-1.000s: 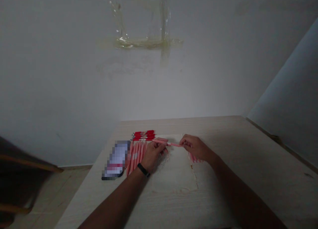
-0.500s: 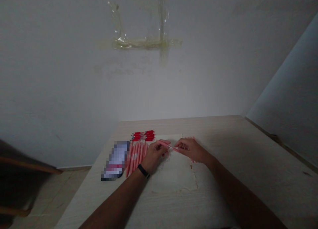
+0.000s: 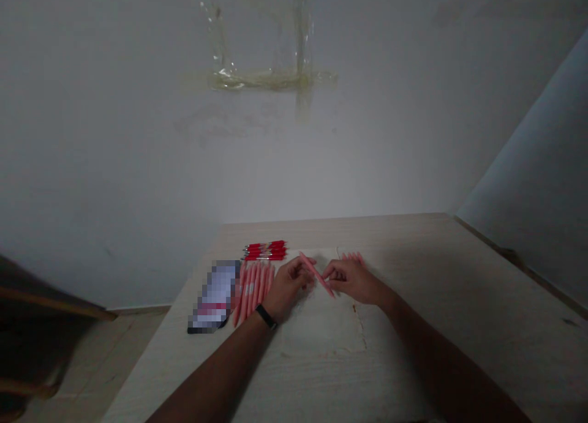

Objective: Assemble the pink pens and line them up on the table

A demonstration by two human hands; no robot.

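A pink pen (image 3: 316, 274) slants between my hands above a pale sheet (image 3: 321, 337), its lower end toward the right. My left hand (image 3: 291, 280) has its thumb and fingers closed around the upper part of it, and a black band circles that wrist. Thumb and fingertips of my right hand (image 3: 348, 280) pinch the pen nearer its lower end. Left of my left hand lies a row of pink pens (image 3: 252, 288) side by side. Beyond my right hand, the tips of several more pink pens (image 3: 353, 256) show; the hand hides the rest.
Several red pens (image 3: 265, 250) lie crosswise behind the pink row. A phone-like device (image 3: 215, 297), blurred out, rests near the left edge of the wooden table (image 3: 459, 325). A wall with yellowed tape (image 3: 261, 81) rises behind the table, and another wall stands at the right.
The pen has turned to a steeper slant, its lower end now further down. A white stretch seen between its pink parts no longer shows. My right hand has shifted slightly.
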